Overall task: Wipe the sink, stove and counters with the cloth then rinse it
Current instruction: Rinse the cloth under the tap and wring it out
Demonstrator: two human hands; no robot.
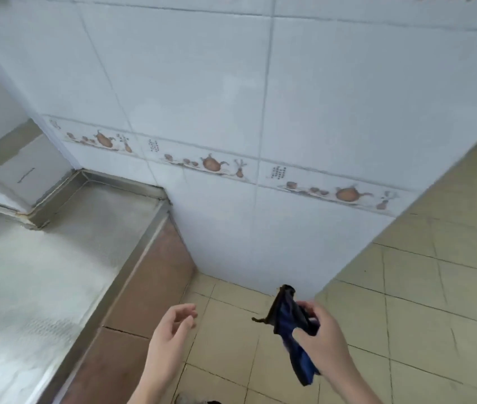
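My right hand [323, 330] pinches the dark blue cloth [292, 325], fingers curled round its bunched middle, so one end sticks up and the other hangs down over the beige floor tiles [423, 301]. My left hand [170, 330] holds nothing, fingers loosely spread and slightly bent, just left of the cloth and apart from it. The steel counter [56, 258] lies to the left, its brown front [147, 275] near my left hand. The white tiled wall [260, 97] stands beyond.
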